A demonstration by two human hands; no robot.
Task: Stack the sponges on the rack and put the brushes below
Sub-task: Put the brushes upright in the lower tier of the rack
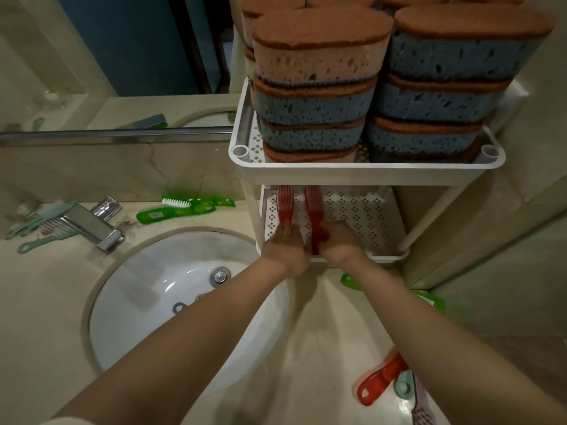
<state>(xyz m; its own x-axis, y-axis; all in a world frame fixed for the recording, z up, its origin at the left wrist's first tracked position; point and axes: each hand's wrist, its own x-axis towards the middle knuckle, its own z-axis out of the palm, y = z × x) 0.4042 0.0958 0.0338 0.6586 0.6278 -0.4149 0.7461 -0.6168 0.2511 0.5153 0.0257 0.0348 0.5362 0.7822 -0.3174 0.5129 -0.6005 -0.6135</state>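
Forearms [214, 317] reach over the sink [147, 286] to the rack's lower shelf [352, 216]. Left hand [285, 245]: fingers straight and together, tips on the left red brush [284, 207]. Right hand [339, 240]: looks clamped on the right red brush [313, 210], though it's partly hidden. Sponges [316, 96] are stacked up top. Risk: the handle end sits at the front lip, so a careless release could tip the brush out.

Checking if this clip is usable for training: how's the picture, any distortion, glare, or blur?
Head view: wide-angle distortion bows the rack and fans the sponge stacks outward; head view lighting is dim and yellowish; head view shows glare on the faucet and sink; brushes at its lower right edge look soft.
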